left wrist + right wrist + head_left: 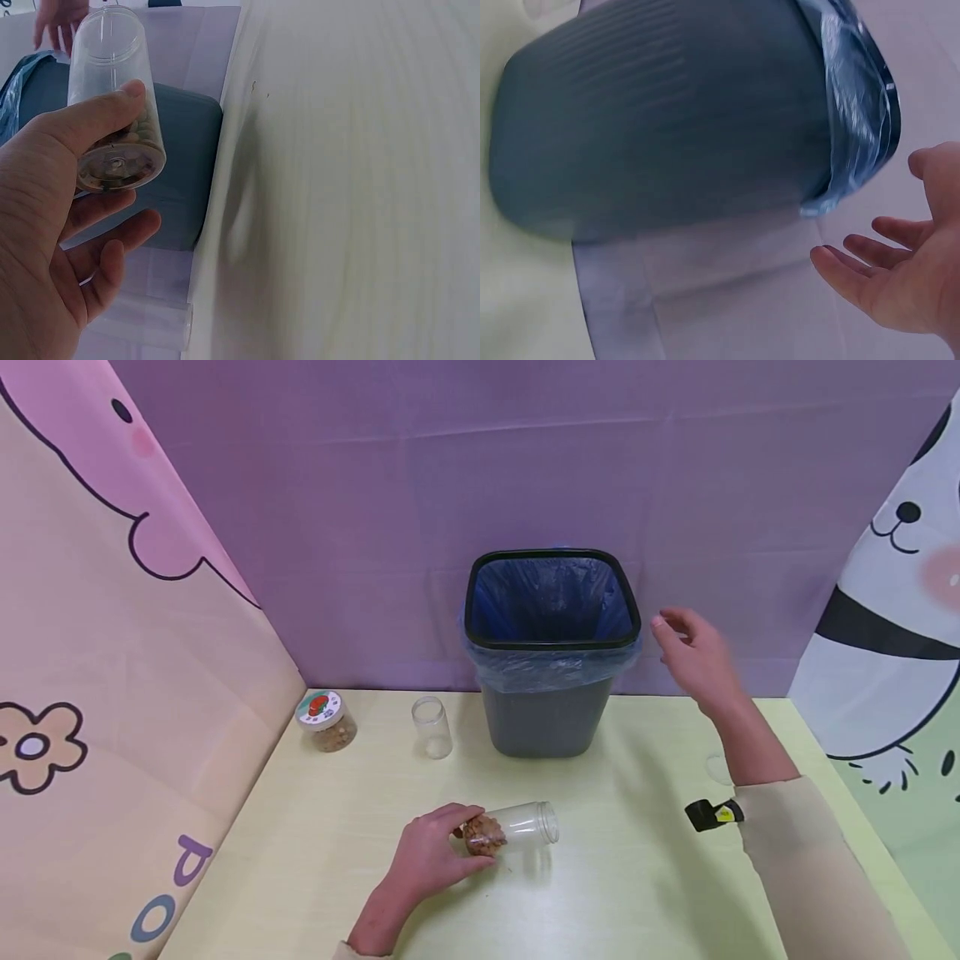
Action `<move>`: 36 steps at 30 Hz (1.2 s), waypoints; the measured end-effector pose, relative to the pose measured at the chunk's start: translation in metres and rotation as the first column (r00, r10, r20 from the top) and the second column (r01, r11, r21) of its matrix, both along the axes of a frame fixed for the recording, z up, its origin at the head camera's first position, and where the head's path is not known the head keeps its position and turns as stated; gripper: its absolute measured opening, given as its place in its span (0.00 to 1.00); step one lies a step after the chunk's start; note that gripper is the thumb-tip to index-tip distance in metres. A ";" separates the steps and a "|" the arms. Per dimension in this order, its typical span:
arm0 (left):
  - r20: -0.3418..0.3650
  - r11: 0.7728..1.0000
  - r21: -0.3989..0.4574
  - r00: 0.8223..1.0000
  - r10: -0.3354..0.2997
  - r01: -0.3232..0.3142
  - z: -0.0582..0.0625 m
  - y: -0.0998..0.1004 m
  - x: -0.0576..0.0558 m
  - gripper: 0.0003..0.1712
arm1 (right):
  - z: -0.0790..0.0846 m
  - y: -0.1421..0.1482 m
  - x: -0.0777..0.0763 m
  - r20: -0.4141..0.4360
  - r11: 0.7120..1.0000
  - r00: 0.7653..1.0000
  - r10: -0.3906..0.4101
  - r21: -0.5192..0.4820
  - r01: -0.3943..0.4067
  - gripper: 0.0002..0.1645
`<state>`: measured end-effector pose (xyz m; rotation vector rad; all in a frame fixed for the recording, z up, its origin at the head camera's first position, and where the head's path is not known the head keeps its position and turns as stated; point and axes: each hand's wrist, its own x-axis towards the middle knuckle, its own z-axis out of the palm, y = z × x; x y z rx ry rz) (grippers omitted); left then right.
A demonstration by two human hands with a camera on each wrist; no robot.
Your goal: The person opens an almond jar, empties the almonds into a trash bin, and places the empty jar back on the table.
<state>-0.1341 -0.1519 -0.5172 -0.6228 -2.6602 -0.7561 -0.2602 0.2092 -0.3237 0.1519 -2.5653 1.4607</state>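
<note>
My left hand grips the bottom end of a clear plastic jar, which is tilted almost onto its side with its uncapped mouth to the right. Brown flaky bits lie at the jar's base. In the left wrist view, the thumb presses along the side of the jar. My right hand hangs in the air just right of the bin's rim and holds nothing. Its fingers are loosely bent in the right wrist view, apart from the grey bin.
The bin, lined with a blue bag, stands at the table's back. To its left are an uncapped clear jar and a lidded jar of brown bits. A black object with a yellow label lies beside the right sleeve.
</note>
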 end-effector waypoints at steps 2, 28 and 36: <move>0.001 1.000 -0.005 1.000 0.007 -0.007 0.000 0.000 0.000 0.35 | 0.005 -0.007 -0.003 0.014 0.999 1.000 0.024 -0.039 -0.024 0.42; 0.047 1.000 0.010 0.999 0.015 -0.016 0.005 -0.003 0.002 0.35 | 0.020 -0.033 -0.031 0.185 0.981 0.969 0.163 -0.137 -0.139 0.34; -0.002 0.999 0.047 1.000 -0.004 0.004 0.028 -0.008 -0.009 0.34 | 0.018 -0.033 -0.031 0.189 0.976 0.968 0.163 -0.174 -0.131 0.34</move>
